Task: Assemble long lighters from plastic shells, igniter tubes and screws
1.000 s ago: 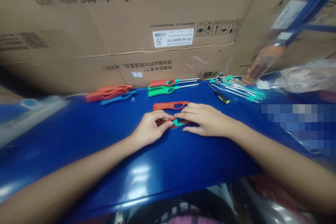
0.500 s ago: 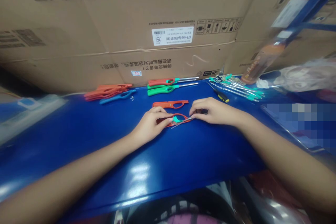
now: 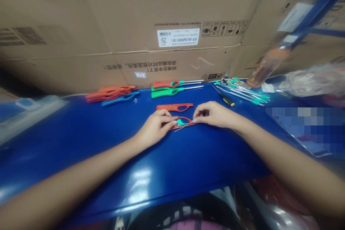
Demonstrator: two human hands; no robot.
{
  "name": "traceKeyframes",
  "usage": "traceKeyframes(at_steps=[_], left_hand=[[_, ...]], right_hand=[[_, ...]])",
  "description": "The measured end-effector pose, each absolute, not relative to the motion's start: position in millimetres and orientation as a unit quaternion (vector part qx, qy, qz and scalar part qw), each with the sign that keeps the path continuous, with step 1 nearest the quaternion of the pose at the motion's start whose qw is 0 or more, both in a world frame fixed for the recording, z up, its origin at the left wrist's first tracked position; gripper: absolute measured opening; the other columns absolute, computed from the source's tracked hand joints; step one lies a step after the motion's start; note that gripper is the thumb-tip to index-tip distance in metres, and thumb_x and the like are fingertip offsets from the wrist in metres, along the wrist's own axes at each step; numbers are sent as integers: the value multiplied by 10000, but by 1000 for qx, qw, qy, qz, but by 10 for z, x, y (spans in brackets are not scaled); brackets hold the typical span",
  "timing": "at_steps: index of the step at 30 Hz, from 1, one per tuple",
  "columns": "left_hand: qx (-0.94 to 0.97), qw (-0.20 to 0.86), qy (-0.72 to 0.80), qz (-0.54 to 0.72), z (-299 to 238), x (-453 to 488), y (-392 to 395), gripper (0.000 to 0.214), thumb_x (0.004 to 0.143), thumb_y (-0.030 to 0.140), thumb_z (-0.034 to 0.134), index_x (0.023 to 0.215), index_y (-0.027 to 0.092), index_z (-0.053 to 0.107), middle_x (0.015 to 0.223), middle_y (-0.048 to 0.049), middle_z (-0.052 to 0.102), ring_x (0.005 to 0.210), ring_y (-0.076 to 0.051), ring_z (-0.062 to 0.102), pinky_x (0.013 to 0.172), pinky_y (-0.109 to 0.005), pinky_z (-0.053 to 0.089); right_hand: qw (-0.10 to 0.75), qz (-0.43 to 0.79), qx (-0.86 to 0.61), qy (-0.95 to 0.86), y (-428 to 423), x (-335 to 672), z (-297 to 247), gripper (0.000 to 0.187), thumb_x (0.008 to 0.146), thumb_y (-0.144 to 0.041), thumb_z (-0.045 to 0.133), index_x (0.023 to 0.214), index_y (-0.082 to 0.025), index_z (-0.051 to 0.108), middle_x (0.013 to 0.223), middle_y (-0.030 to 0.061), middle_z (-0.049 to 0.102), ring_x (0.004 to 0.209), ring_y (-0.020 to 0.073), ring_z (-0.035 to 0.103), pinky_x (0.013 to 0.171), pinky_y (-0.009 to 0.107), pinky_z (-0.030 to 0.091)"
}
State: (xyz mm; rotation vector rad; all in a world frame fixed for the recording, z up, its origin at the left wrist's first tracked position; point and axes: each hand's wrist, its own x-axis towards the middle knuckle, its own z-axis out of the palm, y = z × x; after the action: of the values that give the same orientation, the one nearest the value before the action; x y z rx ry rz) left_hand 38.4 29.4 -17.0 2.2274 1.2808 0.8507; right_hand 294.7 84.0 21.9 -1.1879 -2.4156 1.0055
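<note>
On the blue table lies an orange lighter shell half (image 3: pixel 186 118) with a green trigger (image 3: pixel 182 122) set in its loop and a thin wire (image 3: pixel 181 128) sticking out below. My left hand (image 3: pixel 157 126) pinches the shell's left part, thumb beside the green trigger. At the loop's right end, the fingertips of my right hand (image 3: pixel 211 114) are pressed together on the thin wire, partly hiding it. Just behind them lies a second orange lighter shell half (image 3: pixel 175 107), which neither hand touches.
Finished-looking lighters (image 3: pixel 168 92) lie at the back by a cardboard box (image 3: pixel 121 32). Orange shells (image 3: pixel 107 94) and a blue one (image 3: pixel 121 99) are to their left. Metal tubes with green ends (image 3: pixel 242 91), a screwdriver (image 3: pixel 226 98) and a bottle (image 3: pixel 266 66) stand or lie right.
My right hand has shifted slightly left along the shell's right end, its fingers still pinched. My left hand keeps its hold with little movement.
</note>
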Motion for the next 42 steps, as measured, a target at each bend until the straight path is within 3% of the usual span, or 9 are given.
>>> traceKeyframes(at_steps=[6,12,18,23,33,42], left_hand=[[807,217,458,303,-197,379,321,216,956,273,592,997,228,799,880,-42,619,859,-189,613,825,-342,507],[805,232,455,303,-203,379,357,226,946,295,605,867,220,804,858,-32,592,839,-179,614,827,-323,504],[814,226,453,283,-141,393,344,290,959,235,555,1177,242,747,930,-55,645,886,-195,626,836,-327,501],[818,253,436,277,-151,333,357,338,961,203,511,1231,189,714,1059,-93,663,943,-193,639,885,-336,516],[835,281,401,252,-97,245,426,333,974,260,512,1223,211,727,982,-77,700,884,-176,644,859,-309,515],[829,272,417,255,-83,261,416,321,959,244,532,1203,207,738,1011,-84,705,894,-176,654,847,-300,521]], right_hand=[[110,323,-432,-835,799,2882,271,95,824,-260,693,804,-181,744,812,27,743,747,164,636,681,273,448],[-3,289,-425,-858,918,2784,414,99,809,-275,736,785,-181,713,830,26,733,714,149,618,632,253,424],[-89,400,-456,-790,1027,2730,482,128,823,-276,716,783,-178,644,581,-16,628,521,135,604,531,244,462],[-59,450,-453,-767,1023,2755,440,252,761,-348,793,749,-173,612,561,-23,620,514,129,623,555,246,520],[-55,449,-458,-765,990,2757,447,260,767,-356,795,783,-167,617,586,-24,627,519,122,635,527,223,515],[16,468,-441,-766,909,2816,375,285,770,-392,791,790,-166,618,616,-49,584,484,93,569,495,231,488]])
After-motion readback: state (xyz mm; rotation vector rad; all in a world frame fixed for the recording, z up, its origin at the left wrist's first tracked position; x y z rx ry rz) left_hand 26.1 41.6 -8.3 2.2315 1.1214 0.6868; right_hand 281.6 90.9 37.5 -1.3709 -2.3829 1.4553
